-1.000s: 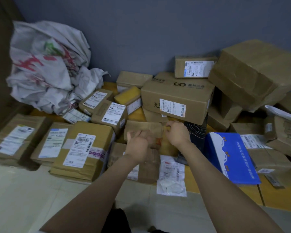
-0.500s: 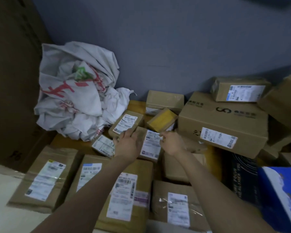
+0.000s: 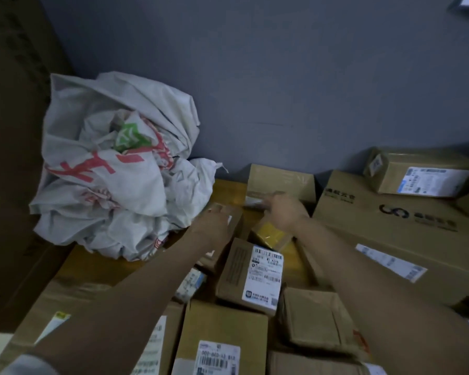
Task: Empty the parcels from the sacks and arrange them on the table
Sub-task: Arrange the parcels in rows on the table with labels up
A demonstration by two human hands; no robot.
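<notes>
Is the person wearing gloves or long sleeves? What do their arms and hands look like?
No gloves. The left hand and right hand are bare, with no watch, bracelet or cuff at the wrists. The only clothing in view is a whitish sleeve edge high on the left arm.

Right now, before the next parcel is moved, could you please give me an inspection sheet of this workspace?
Surface: yellow wooden table, mostly covered by parcels.
Job's things: crumpled white sacks heaped at back left; large carton at right carrying a smaller carton; centre parcel with white label facing up.
Clutter: nothing seen.
Grippers: left hand lies on a small brown box; right hand, blurred, reaches toward the rear box; both grips unclear.
Cables: nothing seen.
Surroundings: grey-blue wall behind; dark brown panel at left.
</notes>
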